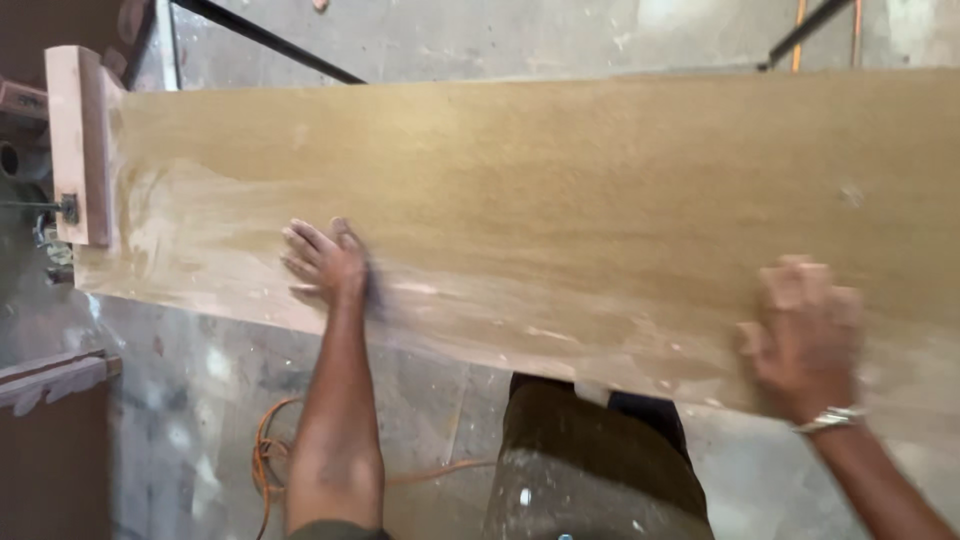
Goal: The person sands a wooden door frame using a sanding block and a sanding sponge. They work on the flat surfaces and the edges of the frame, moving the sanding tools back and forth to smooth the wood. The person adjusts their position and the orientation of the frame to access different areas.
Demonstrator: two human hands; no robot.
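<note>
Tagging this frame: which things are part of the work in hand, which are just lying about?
In use: wide wooden board; left hand flat on it; right hand flat on it, blurred; wooden end block at the board's left end.
Lying about: orange cable on the floor; black bars; wooden trim piece.

Woodworking shop: dusty board [560,190], clamp [78,140]

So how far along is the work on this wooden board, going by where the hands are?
Done: the board lies flat, its left end against a wooden block, and pale dust streaks its near edge. In hand: the left hand presses flat on it, and the right hand, blurred, lies flat near the near edge. Left: the far half looks even and dull; how much remains cannot be told.
</note>
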